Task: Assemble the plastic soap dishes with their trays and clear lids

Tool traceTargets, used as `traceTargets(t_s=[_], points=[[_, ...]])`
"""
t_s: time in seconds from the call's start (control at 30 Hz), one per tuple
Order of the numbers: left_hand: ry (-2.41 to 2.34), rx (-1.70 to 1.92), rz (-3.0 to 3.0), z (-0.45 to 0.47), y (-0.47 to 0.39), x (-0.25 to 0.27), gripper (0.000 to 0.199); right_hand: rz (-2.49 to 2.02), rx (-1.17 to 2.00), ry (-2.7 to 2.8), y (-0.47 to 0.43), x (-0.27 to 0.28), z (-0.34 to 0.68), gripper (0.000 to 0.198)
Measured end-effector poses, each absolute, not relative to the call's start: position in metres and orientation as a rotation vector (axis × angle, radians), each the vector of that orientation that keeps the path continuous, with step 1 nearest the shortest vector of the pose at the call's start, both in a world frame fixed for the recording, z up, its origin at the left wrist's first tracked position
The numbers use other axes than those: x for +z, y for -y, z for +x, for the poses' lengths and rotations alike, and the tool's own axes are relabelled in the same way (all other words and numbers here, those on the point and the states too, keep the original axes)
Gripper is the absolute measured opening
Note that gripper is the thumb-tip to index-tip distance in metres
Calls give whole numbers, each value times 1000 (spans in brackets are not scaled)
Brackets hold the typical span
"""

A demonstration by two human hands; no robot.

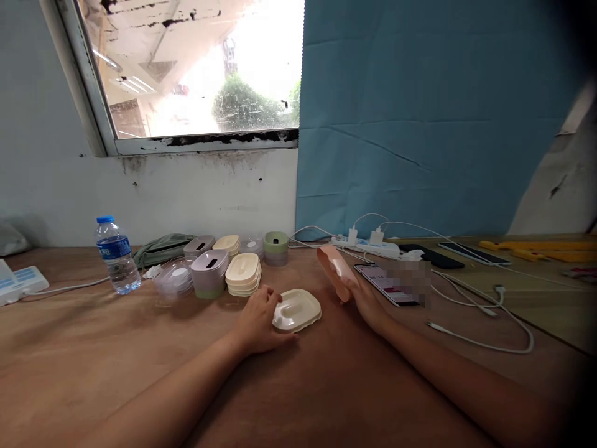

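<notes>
Brown table (pixel 69 373), bottle label (pixel 114 247) unreadable, left fingers (pixel 269 297) spread around cream lid (pixel 299 309), right fingers (pixel 351 278) gripping peach piece (pixel 332 274)

1 bright, grimy-framed window (pixel 196 74) sits in a stained white wall (pixel 209 199), blue sheeting (pixel 410 130) hanging beside it.

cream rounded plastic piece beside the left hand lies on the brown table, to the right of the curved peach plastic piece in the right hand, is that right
Not quite: the head view shows the cream rounded plastic piece beside the left hand on the brown table, to the left of the curved peach plastic piece in the right hand.
</notes>
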State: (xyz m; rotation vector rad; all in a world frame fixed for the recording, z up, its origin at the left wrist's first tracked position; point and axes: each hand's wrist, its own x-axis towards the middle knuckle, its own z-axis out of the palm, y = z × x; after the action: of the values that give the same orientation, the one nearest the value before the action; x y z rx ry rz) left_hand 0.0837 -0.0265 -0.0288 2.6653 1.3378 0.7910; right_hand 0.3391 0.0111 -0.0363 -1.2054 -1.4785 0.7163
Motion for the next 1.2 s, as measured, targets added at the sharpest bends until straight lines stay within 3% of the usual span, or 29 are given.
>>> traceTargets(t_s=[0.13, 0.37, 0.53, 0.63, 0.83, 1.2], points=[[-863, 588, 2839, 75, 23, -23, 26, -1150, 928, 1315, -15, -40, 340, 40], [-715, 775, 2882, 73, 21, -28, 13, -1005, 983, 1224, -24, -48, 346, 28], [-851, 1403, 2850, 69, 12, -30, 11, -1028, 912, 1317, -27, -52, 347, 30], [-1139, 1600, 2804, 54, -2, -29, 15, -1074, 790, 1397, -27, -53, 342, 40], [-1395, 1563, 2870, 27, -28, -35, 19, -1079, 225, 2003, -27, -51, 312, 42], [-1636, 1338, 2930, 32, -38, -41, 22, -1123, -40, 2033, -77, -50, 263, 44]])
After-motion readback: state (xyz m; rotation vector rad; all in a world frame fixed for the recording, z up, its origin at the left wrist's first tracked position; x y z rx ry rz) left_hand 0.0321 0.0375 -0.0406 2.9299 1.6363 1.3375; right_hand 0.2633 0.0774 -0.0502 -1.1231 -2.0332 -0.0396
